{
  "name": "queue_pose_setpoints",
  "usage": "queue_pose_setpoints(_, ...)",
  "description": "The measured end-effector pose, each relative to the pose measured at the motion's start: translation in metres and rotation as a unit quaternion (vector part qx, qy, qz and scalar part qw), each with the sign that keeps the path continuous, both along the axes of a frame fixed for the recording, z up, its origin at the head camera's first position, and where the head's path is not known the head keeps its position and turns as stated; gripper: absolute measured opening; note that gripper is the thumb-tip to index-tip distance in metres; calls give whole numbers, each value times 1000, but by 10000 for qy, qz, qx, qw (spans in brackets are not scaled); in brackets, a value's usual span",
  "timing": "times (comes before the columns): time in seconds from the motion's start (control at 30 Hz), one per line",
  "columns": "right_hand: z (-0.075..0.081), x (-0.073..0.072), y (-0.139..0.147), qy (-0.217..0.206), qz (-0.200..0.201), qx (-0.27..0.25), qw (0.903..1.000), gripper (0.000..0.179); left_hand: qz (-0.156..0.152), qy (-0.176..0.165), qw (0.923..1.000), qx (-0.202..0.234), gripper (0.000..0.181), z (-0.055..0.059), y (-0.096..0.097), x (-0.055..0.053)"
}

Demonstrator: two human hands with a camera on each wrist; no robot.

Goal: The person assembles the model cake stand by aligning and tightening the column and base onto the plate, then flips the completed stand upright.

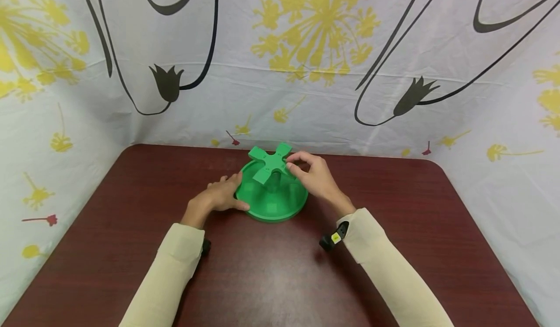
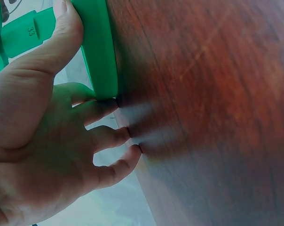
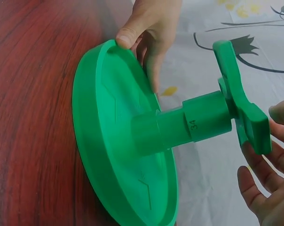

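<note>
A green round base (image 1: 271,213) with a raised rim sits on the table. From its middle rises a green post (image 3: 166,128), marked 34 in the right wrist view. A flat green four-armed cross (image 1: 272,163) tops the post. My left hand (image 1: 224,193) holds the base's left side, its thumb (image 2: 67,35) on the rim and the other fingers spread around the outside, some tips down on the table. With thumb and fingers, my right hand (image 1: 316,174) holds the end of one cross arm; the fingers partly hide behind that arm in the right wrist view.
The dark red-brown wooden table (image 1: 271,278) has rounded far corners. A white cloth (image 1: 210,108) with yellow and grey flower prints hangs behind it and along both sides. A black strap with a small device (image 1: 336,237) circles the right wrist.
</note>
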State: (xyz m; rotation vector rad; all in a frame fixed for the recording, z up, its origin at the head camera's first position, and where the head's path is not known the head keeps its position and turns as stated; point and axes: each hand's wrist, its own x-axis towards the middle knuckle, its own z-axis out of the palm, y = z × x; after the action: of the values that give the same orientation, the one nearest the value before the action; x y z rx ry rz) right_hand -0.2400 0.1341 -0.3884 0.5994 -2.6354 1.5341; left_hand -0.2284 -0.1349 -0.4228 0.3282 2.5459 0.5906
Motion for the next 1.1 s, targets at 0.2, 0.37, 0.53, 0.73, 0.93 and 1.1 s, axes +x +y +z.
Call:
queue_pose_setpoints(0.2, -1, 2, -2, 117, 106, 52, 9999, 17, 1, -18, 10000, 3, 103, 0, 0, 0)
queue_pose_setpoints(0.37, -1, 4, -1, 301, 205, 25, 9993, 13, 0, -19, 10000, -15, 103, 0, 0, 0)
queue_pose_setpoints(0.53, 0, 4, -2, 520, 226, -16, 9984, 11, 7, -17, 10000, -39, 103, 0, 0, 0)
queue_pose_setpoints(0.73, 3, 0, 0, 936, -521, -328, 9937, 13, 7, -9, 10000, -51, 104, 1, 1, 0)
queue_pose_setpoints(0.93, 1, -3, 3, 335, -470, 4, 9983, 29, -5, -6, 10000, -33, 103, 1, 0, 0)
queue_pose_setpoints(1.1, -1, -5, 4, 33, -354, 83, 9993, 32, -6, -9, 10000, -9, 104, 1, 0, 0)
